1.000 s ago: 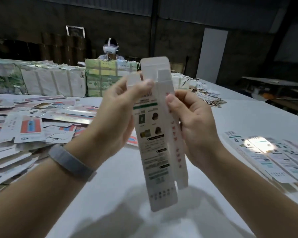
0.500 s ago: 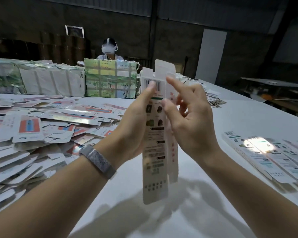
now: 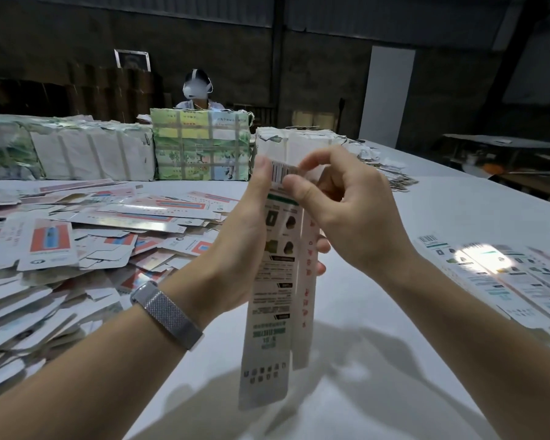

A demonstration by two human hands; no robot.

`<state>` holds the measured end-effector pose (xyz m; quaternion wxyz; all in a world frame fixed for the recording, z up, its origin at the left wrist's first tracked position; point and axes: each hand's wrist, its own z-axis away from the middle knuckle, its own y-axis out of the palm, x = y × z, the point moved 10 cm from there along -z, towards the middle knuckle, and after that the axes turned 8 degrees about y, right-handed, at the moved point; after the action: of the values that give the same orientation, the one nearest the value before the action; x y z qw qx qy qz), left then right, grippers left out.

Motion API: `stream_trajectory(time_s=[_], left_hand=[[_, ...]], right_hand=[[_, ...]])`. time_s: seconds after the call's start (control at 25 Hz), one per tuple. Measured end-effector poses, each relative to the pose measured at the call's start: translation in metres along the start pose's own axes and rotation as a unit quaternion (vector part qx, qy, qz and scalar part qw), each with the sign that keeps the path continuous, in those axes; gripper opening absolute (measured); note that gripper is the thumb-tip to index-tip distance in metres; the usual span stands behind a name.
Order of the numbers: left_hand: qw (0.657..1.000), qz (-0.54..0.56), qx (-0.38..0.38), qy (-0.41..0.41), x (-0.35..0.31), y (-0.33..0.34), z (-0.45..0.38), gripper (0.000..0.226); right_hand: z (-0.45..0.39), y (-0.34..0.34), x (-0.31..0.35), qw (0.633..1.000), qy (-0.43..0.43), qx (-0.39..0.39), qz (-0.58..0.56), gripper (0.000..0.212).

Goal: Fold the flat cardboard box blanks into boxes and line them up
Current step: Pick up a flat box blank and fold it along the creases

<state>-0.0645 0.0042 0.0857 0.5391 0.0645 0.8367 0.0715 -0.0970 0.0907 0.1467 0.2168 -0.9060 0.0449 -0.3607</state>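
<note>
Two hands held one long box (image 3: 275,281) upright above the worktop (image 3: 378,312): left hand (image 3: 245,236) clasped its side, right hand (image 3: 340,211) pinched the top flap. Closing that flap seemed the step; tucking likely follows. Finished boxes (image 3: 502,274) lay at 3 o'clock, flat blanks (image 3: 77,242) at 9.

Bare white table (image 3: 378,312) open near centre and far right. Loose heap of flat box blanks (image 3: 86,246) blocks left side. Row of folded boxes (image 3: 505,274) lines near right edge. Wrapped bundles (image 3: 200,147) wall off far side. Held box (image 3: 277,281) with both hands (image 3: 238,249) (image 3: 346,211) fills middle air.
</note>
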Motion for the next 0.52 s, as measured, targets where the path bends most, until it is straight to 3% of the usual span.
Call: stream_trajectory(time_s=[0.32, 0.52], left_hand=[[0.999, -0.032, 0.022, 0.0, 0.001, 0.011, -0.001, 0.071], [0.998, -0.054, -0.014, -0.006, 0.0, 0.005, -0.001, 0.079]], right_hand=[[-0.009, -0.011, 0.003, 1.0, 0.022, 0.008, -0.016, 0.042], [-0.009, -0.016, 0.005, 0.994, 0.007, -0.027, -0.102, 0.04]])
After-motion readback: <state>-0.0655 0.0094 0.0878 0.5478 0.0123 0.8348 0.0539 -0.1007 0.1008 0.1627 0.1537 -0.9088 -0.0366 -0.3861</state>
